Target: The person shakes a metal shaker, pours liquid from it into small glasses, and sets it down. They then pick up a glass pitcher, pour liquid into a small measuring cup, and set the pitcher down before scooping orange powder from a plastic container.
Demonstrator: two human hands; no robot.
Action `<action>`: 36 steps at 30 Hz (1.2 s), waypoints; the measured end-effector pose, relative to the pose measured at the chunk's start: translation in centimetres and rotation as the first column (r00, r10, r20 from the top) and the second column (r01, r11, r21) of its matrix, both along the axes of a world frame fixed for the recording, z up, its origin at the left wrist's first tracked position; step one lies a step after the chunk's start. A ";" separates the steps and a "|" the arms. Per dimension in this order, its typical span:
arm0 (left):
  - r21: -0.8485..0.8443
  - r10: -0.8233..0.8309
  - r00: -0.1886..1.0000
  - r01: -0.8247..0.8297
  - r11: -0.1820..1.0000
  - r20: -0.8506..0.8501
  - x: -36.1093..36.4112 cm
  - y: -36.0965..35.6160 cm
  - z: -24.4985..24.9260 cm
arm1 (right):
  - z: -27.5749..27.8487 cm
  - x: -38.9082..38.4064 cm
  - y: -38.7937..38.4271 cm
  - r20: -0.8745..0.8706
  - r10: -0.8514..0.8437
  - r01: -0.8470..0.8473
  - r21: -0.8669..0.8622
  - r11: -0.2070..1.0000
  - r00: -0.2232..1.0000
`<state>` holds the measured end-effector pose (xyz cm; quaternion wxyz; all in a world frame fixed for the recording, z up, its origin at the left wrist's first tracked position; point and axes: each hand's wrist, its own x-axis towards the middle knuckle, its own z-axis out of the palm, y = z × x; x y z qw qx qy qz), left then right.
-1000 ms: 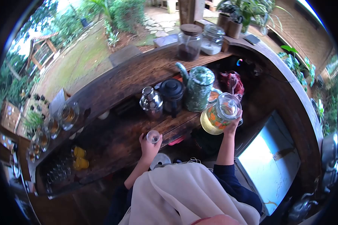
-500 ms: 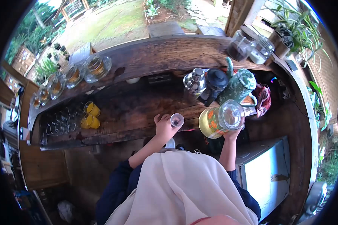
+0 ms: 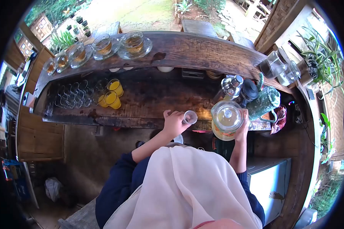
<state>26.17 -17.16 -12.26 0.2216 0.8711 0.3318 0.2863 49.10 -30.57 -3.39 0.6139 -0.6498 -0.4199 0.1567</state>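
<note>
My left hand (image 3: 174,123) is wrapped around a small clear cup (image 3: 190,117), its mouth turned up toward me. In my right hand (image 3: 241,128) is the handle of a lidded glass pitcher (image 3: 227,116) with an orange pattern low on its side. The pitcher stands nearly upright by the counter's front edge, to the right of the cup. Left along the wooden counter (image 3: 153,101), glasses of orange juice (image 3: 112,100) stand beside several clear glasses (image 3: 74,95).
Several glass cups of tea on saucers (image 3: 135,45) line the raised ledge. Behind the pitcher stand a metal shaker (image 3: 232,86), a black-lidded press (image 3: 249,89) and a green speckled pot (image 3: 265,101). Lidded jars (image 3: 274,63) and plants are at the right.
The pitcher has gone from tilted leftward to nearly upright. The cup stays in my left hand. My view has shifted, so the counter sits differently in it.
</note>
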 end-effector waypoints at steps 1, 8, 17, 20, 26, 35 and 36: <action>0.006 -0.027 0.999 0.027 1.000 -0.025 -0.2 0.1 0.0 | 0.2 -0.2 0.2 0.052 0.001 0.001 -0.033 0.999 0.999; -0.043 -0.050 0.998 0.049 0.998 -0.023 -1.7 0.7 0.1 | 1.2 -1.6 1.2 0.260 0.060 -0.015 -0.171 0.985 0.964; -0.035 -0.026 1.000 0.027 0.999 0.012 -3.0 1.2 -0.1 | 2.2 -3.6 2.6 0.386 0.126 -0.028 -0.250 0.968 0.914; -0.018 -0.026 1.000 0.026 0.999 0.007 -3.4 1.3 0.2 | 2.1 -3.9 2.8 0.424 0.124 -0.020 -0.241 0.970 0.897; 0.001 -0.032 0.999 0.032 0.999 0.008 -3.7 1.5 -0.2 | 2.3 -3.8 2.9 0.369 0.127 -0.031 -0.257 0.966 0.921; 0.096 -0.063 0.998 0.064 0.993 -0.019 -3.8 1.7 0.7 | 2.6 -4.0 3.3 0.360 0.142 -0.043 -0.269 0.962 0.922; 0.096 -0.064 0.998 0.065 0.993 -0.021 -3.8 1.7 0.6 | 2.6 -4.0 3.4 0.360 0.145 -0.048 -0.264 0.963 0.922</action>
